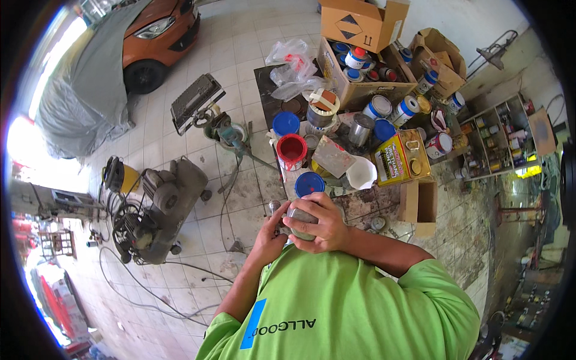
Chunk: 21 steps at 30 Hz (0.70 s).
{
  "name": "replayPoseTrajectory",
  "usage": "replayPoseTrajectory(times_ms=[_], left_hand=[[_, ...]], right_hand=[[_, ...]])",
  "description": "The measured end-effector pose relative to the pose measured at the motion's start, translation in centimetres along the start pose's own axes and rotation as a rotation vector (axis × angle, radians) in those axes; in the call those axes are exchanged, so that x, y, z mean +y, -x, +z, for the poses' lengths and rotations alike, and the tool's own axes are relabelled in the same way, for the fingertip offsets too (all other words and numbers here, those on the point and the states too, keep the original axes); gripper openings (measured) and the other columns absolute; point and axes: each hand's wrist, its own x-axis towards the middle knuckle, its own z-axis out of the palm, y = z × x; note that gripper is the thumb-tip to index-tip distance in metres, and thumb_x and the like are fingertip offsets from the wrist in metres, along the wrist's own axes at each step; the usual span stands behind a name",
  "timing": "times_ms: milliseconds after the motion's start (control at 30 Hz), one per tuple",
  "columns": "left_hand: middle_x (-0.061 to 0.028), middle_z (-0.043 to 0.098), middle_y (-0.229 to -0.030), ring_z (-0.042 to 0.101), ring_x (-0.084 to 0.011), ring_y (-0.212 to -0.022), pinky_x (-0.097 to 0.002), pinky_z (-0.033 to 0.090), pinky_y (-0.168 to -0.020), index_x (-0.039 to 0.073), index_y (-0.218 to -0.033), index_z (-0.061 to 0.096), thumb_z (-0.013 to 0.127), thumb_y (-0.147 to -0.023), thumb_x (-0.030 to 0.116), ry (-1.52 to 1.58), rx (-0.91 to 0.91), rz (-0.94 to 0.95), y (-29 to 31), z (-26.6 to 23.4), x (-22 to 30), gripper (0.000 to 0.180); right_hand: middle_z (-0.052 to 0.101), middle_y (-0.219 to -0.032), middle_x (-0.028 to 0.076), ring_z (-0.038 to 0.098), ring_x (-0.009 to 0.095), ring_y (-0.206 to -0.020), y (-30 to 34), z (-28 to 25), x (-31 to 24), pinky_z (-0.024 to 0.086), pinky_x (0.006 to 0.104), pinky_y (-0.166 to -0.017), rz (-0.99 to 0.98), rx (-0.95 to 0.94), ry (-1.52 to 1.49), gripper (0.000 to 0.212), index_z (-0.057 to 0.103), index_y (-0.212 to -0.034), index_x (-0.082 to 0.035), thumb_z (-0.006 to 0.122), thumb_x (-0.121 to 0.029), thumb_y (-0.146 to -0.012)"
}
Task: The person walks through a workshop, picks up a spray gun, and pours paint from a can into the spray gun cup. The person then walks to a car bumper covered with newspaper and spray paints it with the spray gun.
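Right hand (327, 224) has its grip clasped round a greyish cup (302, 216) near the green shirt (354, 294), left hand (270, 242) close alongside by a small metal fitting (274, 206), cannot tell whether that grip is closed, blue lid (310, 185) just beyond, on the surface (268, 90) red tub (291, 164) farther left.

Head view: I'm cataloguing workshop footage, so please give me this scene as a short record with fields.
Held item: greyish rounded container
Right hand: fingers around it
Left hand: close against it, grip unclear
Ahead: blue-topped can, open red can, yellow rectangular tin
Boxes: open cardboard box holding cans
Floor left: compressor
Upper left: orange car, partly under grey cover
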Motion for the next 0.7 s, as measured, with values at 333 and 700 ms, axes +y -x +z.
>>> replayPoseTrajectory(times_ms=[333, 700], left_hand=[[-0.0141, 0.053, -0.148, 0.046, -0.0225, -0.14, -0.0353, 0.036, -0.116, 0.004, -0.154, 0.04, 0.05, -0.075, -0.01, 0.098, -0.24, -0.194, -2.9, -1.9, 0.1, 0.081], [-0.007, 0.052, -0.148, 0.049, -0.0171, -0.131, -0.0307, 0.043, -0.103, 0.013, -0.155, 0.044, 0.05, -0.072, -0.01, 0.303, 0.067, -0.235, -3.7, -0.9, -1.1, 0.086]], right_hand=[[0.063, -0.12, 0.012, 0.059, 0.031, -0.109, -2.2, -2.8, 2.0, 0.048, 0.0447, -0.094, -0.132, -0.165, -0.206, 0.04, 0.071, -0.113, -0.008, 0.078, -0.024, -0.078], [0.06, -0.13, 0.012, 0.054, 0.035, -0.115, 4.0, -0.2, 20.9, 0.046, 0.0451, -0.1, 0.368, -0.079, 0.369, 0.051, 0.07, -0.123, -0.007, 0.08, -0.034, -0.081]])
